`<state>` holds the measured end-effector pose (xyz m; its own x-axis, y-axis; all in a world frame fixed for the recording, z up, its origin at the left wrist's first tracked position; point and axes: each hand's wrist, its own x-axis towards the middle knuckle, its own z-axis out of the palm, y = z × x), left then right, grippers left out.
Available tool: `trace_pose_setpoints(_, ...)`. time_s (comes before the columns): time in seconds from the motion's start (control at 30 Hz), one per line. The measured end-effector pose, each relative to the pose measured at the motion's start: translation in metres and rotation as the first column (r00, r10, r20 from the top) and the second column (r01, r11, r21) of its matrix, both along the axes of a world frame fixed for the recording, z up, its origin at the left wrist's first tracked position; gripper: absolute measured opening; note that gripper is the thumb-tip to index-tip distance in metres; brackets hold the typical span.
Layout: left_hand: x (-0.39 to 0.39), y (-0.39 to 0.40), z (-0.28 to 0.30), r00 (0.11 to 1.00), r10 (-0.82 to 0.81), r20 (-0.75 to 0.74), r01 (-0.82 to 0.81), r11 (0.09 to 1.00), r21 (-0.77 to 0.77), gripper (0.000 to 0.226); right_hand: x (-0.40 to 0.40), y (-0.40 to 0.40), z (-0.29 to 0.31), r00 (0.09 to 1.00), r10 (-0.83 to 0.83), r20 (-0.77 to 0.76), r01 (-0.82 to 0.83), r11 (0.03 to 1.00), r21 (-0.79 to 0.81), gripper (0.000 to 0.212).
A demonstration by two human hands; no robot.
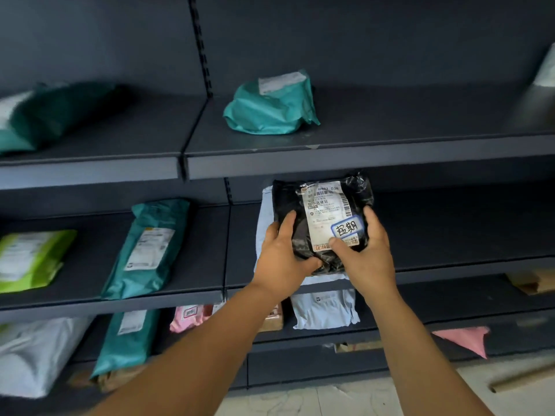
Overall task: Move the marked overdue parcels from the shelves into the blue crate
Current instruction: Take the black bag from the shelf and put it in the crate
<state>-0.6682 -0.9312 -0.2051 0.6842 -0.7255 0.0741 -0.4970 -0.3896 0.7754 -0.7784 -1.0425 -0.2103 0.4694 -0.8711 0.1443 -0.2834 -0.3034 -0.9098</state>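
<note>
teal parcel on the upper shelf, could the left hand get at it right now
Probably not as things stand: the left hand and right hand both grip the black parcel. The path to the teal parcel looks open, with nothing lying close beside it.

Black parcel point(322, 217), white shipping label point(329, 217): top line reads "50", "H407 038". Barcode at label's right edge, digits illegible. Small print below too blurred to read. Blue-bordered sticker point(347, 229) on label's lower right, handwritten "超期". Labels on other shelf parcels: illegible.
</note>
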Motion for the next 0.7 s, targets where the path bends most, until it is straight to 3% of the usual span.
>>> trace_pose_setpoints(0.33, 0.003, 0.217, 0.008, 0.958, 0.285, 0.026, -0.285, 0.958, 0.003, 0.096, 0.037, 0.191, 0.012, 0.958, 0.285, -0.011, -0.285, 0.959, 0.007, 0.085)
trace_pose_setpoints(0.7, -0.016, 0.468, 0.018, 0.789, 0.612, 0.048, -0.613, 0.790, 0.001, 0.099, 0.072, 0.422, 0.018, 0.783, 0.622, -0.009, -0.622, 0.783, -0.006, 0.085)
